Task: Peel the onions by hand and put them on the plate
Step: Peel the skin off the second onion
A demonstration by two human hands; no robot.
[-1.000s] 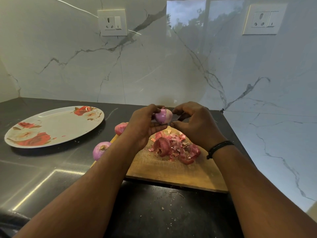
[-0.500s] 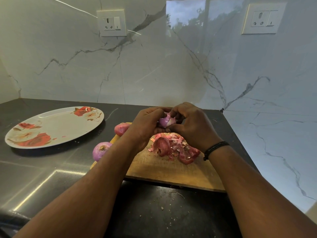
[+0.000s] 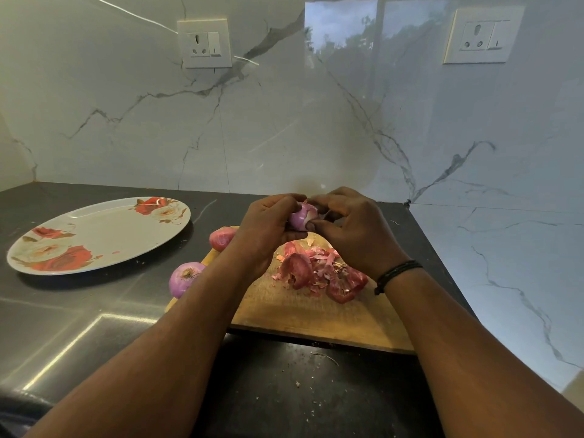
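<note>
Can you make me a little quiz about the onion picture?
1. True or false: an onion already lies on the plate.
2. Both hands hold what? A) a knife B) an onion C) a spoon
3. The pile of peels lies on the wooden ____.

Key:
1. False; it holds no onion.
2. B: the left hand and right hand grip the onion.
3. Board.

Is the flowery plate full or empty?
Empty. The plate shows only its painted flowers; no onion lies on it, and two onions wait beside the cutting board.
</note>
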